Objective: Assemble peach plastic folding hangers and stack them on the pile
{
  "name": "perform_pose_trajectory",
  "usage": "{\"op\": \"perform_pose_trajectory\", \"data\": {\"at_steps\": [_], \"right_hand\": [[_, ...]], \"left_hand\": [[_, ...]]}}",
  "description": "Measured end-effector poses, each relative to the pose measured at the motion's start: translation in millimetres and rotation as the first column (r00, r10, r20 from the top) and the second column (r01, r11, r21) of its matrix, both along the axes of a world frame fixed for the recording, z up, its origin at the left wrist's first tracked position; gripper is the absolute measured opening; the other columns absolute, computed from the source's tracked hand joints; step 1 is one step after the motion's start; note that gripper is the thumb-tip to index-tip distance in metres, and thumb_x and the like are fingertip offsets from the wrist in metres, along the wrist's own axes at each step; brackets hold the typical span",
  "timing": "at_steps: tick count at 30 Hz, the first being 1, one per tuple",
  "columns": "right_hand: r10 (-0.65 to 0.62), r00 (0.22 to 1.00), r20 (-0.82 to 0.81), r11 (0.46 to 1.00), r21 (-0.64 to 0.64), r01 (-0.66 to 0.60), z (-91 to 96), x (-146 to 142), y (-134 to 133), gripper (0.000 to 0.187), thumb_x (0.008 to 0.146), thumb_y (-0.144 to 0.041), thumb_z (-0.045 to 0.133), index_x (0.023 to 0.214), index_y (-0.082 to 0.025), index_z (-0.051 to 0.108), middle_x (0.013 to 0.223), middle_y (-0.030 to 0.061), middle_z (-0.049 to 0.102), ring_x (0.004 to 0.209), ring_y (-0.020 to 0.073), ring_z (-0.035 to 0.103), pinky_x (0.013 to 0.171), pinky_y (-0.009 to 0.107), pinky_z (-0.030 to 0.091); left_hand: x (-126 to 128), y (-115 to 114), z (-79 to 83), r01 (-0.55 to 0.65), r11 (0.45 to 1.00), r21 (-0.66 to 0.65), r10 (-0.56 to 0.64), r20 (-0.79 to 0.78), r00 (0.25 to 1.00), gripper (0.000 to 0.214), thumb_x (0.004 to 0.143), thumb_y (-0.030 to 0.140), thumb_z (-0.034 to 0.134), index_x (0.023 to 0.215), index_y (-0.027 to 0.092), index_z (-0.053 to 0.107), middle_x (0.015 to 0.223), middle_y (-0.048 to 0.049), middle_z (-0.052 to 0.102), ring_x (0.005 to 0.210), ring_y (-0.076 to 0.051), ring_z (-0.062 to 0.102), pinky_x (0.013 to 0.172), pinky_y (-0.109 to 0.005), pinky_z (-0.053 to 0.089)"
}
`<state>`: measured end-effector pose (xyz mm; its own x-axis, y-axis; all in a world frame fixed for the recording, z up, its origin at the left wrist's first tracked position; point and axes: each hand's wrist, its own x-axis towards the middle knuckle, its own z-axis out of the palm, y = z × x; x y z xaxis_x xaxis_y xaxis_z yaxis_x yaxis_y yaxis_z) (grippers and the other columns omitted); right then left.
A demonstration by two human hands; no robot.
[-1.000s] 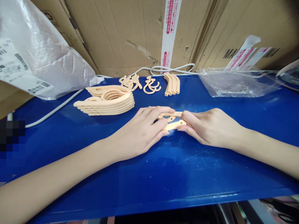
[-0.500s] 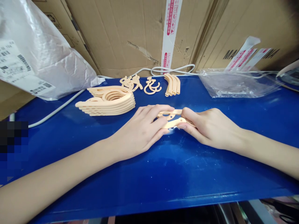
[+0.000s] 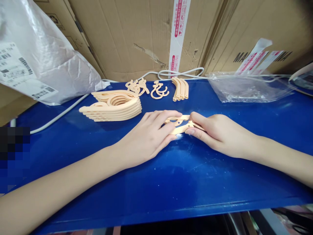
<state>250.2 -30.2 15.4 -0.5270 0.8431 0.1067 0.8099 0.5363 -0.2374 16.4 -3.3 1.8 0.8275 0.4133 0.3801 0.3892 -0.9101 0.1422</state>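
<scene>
My left hand (image 3: 154, 135) is closed around a beige plastic folding hanger (image 3: 181, 129), held just above the blue table. Its fingers cover the hanger's left part. At the right end my right hand (image 3: 217, 133) pinches a slim beige hanger piece between thumb and forefinger, against the hanger's end near a small hole. The fingers hide most of that piece. Behind my left hand lies a stack of folded beige hangers (image 3: 114, 109). Farther back are loose beige hooks (image 3: 160, 90), more small hooks (image 3: 137, 86), and several curved hanger arms (image 3: 180, 88) side by side.
A silvery mailing bag (image 3: 56, 55) with labels leans at the left. Cardboard boxes (image 3: 137, 36) line the back of the blue table (image 3: 156, 195). A white cable (image 3: 181, 72) runs along them. A clear plastic bag (image 3: 246, 88) lies at the back right.
My right hand has shifted and turned slightly at the hanger's right end, showing more of the small piece in its fingers. My left hand has hardly moved.
</scene>
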Motion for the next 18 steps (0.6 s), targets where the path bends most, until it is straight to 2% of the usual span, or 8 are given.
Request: {"op": "perform_pose_trajectory", "data": {"at_steps": [6, 12, 18], "right_hand": [[0.072, 0.994, 0.088, 0.986, 0.141, -0.084, -3.9, 1.6, 1.7, 0.050, 0.101, -0.055, 0.016, 0.085, -0.018, 0.047, 0.050, -0.0032, 0.051, 0.038, 0.0140, 0.048, 0.041, 0.025, 0.023], [0.102, 0.979, 0.178, 0.924, 0.348, -0.160, -7.5, 2.2, 2.5, 0.051, 0.103, -0.047, 0.017, 0.085, -0.014, 0.051, 0.045, -0.0022, 0.051, 0.031, 0.0126, 0.041, 0.037, 0.025, 0.019], [0.122, 0.971, 0.206, 0.887, 0.416, -0.200, -7.3, 2.0, 2.5, 0.049, 0.103, -0.044, 0.021, 0.084, -0.013, 0.054, 0.043, -0.0017, 0.050, 0.030, 0.0121, 0.039, 0.036, 0.024, 0.019]], "left_hand": [[-0.3, 1.0, -1.1, 0.011, 1.000, 0.005, -0.011, -0.003, 1.000, 0.022, 0.101, 0.024, 0.041, 0.112, 0.013, 0.056, 0.139, -0.0148, 0.047, 0.122, -0.028, 0.048, 0.099, -0.046, 0.040], [-0.9, 0.9, -2.4, 0.028, 0.999, 0.017, -0.028, 0.013, 1.000, 0.022, 0.101, 0.025, 0.039, 0.110, 0.013, 0.056, 0.139, -0.0143, 0.048, 0.122, -0.028, 0.048, 0.099, -0.046, 0.041], [-0.6, 1.3, -4.4, 0.028, 0.999, 0.027, -0.028, 0.023, 0.999, 0.022, 0.101, 0.025, 0.039, 0.109, 0.014, 0.056, 0.139, -0.0136, 0.048, 0.122, -0.027, 0.048, 0.099, -0.046, 0.041]]}}
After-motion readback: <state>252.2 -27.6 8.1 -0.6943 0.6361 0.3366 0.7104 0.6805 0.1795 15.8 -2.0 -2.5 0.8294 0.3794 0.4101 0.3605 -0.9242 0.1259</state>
